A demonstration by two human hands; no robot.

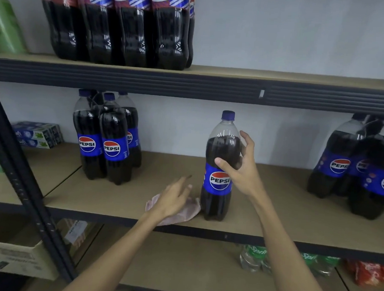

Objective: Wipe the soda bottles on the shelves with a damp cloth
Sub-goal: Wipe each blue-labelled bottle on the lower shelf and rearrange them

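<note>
The bottle (217,186) is standing upright, right hand (244,170) curling round its shoulder; left hand (174,200) is lying spread on the cloth (192,210) just left of it.

Single Pepsi bottle (219,169), upright on the middle shelf (163,169): dark cola, blue cap, blue label facing out. Pale pink cloth (192,210), crumpled, just beside its base at 8 o'clock. Three-bottle cluster (108,138) at 9 o'clock, second cluster (352,167) at 3 o'clock; red-labelled bottles (117,30) at 11 o'clock, upper shelf (279,76).
</note>
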